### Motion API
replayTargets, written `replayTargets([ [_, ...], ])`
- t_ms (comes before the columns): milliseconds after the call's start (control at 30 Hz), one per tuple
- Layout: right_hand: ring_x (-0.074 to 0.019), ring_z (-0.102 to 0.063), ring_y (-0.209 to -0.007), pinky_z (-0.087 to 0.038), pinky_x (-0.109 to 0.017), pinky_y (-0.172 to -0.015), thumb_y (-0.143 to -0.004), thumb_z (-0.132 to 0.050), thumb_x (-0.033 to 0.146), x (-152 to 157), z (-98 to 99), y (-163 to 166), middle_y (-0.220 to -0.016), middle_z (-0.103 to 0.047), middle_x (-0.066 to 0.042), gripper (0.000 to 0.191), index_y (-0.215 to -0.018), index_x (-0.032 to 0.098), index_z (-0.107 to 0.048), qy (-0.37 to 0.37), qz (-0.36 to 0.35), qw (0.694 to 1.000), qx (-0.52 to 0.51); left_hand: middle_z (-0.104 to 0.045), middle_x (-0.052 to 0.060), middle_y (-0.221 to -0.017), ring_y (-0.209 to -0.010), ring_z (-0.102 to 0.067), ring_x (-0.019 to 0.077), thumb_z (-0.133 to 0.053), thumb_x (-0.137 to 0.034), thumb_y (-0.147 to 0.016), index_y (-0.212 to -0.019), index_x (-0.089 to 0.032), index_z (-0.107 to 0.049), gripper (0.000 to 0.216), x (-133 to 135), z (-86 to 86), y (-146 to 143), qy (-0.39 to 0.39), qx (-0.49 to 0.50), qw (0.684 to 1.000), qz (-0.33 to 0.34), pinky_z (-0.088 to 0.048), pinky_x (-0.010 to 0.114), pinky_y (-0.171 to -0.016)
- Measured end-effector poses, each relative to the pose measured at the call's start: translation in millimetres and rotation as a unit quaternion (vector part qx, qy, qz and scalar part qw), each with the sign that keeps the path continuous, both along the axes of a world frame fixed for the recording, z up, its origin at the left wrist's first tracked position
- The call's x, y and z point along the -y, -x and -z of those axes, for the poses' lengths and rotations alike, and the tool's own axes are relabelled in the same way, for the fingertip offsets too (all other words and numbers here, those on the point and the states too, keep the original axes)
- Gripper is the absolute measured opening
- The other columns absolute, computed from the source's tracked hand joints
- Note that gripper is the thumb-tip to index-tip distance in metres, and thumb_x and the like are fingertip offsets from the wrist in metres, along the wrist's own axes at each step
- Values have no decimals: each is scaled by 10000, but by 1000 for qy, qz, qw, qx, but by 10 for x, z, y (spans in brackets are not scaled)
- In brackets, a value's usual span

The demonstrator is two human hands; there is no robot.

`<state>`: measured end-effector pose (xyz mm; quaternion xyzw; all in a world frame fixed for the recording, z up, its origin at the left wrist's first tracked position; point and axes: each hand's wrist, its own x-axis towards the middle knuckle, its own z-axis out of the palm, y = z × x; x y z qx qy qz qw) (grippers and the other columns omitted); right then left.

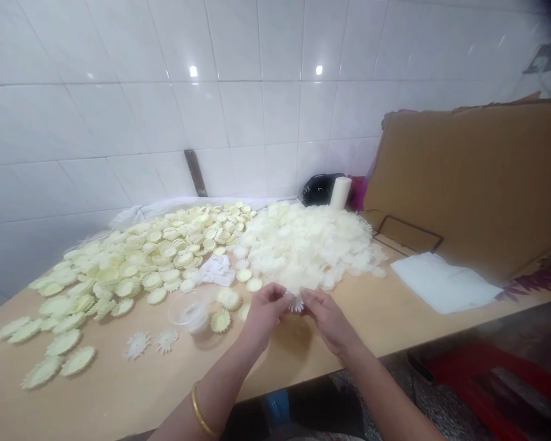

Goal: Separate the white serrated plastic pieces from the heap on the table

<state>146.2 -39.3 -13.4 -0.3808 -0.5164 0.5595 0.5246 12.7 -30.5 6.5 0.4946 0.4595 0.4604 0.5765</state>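
Both my hands meet over the table's front part, pinching a small white petal-edged flower piece between them. My left hand grips its left side, thumb and fingers closed. On its right side, my right hand has its fingers closed too. Just behind lies a big heap of thin white flower pieces. To the left spreads a pile of pale yellow-green scalloped discs. Near my left forearm stand a clear plastic tub and a yellowish disc. Two loose white flower cut-outs lie farther left.
A crumpled white cloth sits between the heaps. Behind stand a white roll and a black bag. At right are a large cardboard box, a white sheet and a thin wire frame. A red stool stands below the table edge.
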Motion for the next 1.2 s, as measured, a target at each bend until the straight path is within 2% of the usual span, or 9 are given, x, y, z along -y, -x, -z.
replayTargets([
  [167, -114, -439, -621, -358, -242, -619, -746, -530, 448, 8, -12, -13, -603, -465, 15, 314, -643, 152, -523, -24, 17, 999, 36, -458, -43, -489, -457, -403, 74, -616, -289, -635, -583, -154, -504, 182, -11, 36, -50, -40, -39, 997, -45, -315, 211, -468],
  [333, -97, -385, -538, -332, -222, -540, -733, -527, 452, -120, -14, -14, -540, -395, 44, 327, -587, 173, -439, -43, 66, 993, 86, -459, -30, -497, -499, -428, 101, -585, -300, -665, -563, -160, -525, 183, -56, 5, -40, -94, -118, 988, -35, -328, 227, -507],
  [400, -91, -348, -505, -299, -217, -503, -760, -481, 459, -187, -28, -65, -508, -351, 53, 356, -557, 181, -391, -70, 108, 981, 148, -534, 3, -588, -581, -480, 136, -550, -317, -698, -621, -173, -578, 165, -115, -17, 8, -137, -178, 973, -44, -351, 245, -548],
  [467, -87, -310, -486, -259, -217, -480, -773, -457, 458, -248, -38, -154, -486, -311, 58, 376, -536, 184, -355, -102, 159, 958, 217, -606, 45, -822, -775, -523, 194, -540, -329, -710, -768, -207, -631, 163, -203, -18, 86, -200, -238, 949, -62, -376, 268, -622],
  [567, -84, -277, -485, -230, -221, -473, -766, -468, 457, -315, -15, -297, -482, -272, 59, 400, -515, 187, -311, -110, 189, 942, 255, -571, 82, -1051, -1032, -448, 266, -590, -344, -674, -948, -232, -625, 298, -339, 14, 183, -254, -288, 922, -56, -368, 319, -768],
  [700, -81, -280, -489, -247, -216, -477, -759, -486, 465, -357, 53, -359, -503, -280, 61, 395, -531, 188, -321, -49, 142, 976, 159, -541, 106, -1106, -1056, -433, 293, -600, -376, -666, -979, -217, -619, 351, -374, 29, 97, -235, -300, 924, -18, -336, 365, -841],
  [833, -78, -313, -482, -262, -214, -484, -719, -549, 460, -388, 46, -282, -477, -340, 62, 394, -511, 176, -372, -10, 95, 992, 80, -585, 77, -970, -900, -510, 233, -549, -372, -717, -945, -218, -614, 283, -289, -26, -132, -215, -228, 949, 20, -374, 320, -760],
  [967, -77, -323, -464, -264, -216, -471, -692, -570, 472, -517, -91, -181, -444, -360, 58, 406, -472, 168, -413, -6, 47, 996, 77, -593, 49, -739, -702, -534, 168, -516, -344, -746, -774, -169, -604, 197, -328, -81, -205, -130, -113, 981, 89, -392, 280, -644],
  [1200, -88, -416, -518, -342, -227, -566, -708, -553, 462, -897, -364, -10, -498, -451, 36, 362, -528, 154, -488, -23, -80, 991, 106, -492, -22, -589, -587, -474, 99, -565, -280, -708, -633, -158, -506, 155, -616, -28, 6, -97, -5, 995, -28, -379, 251, -622],
])
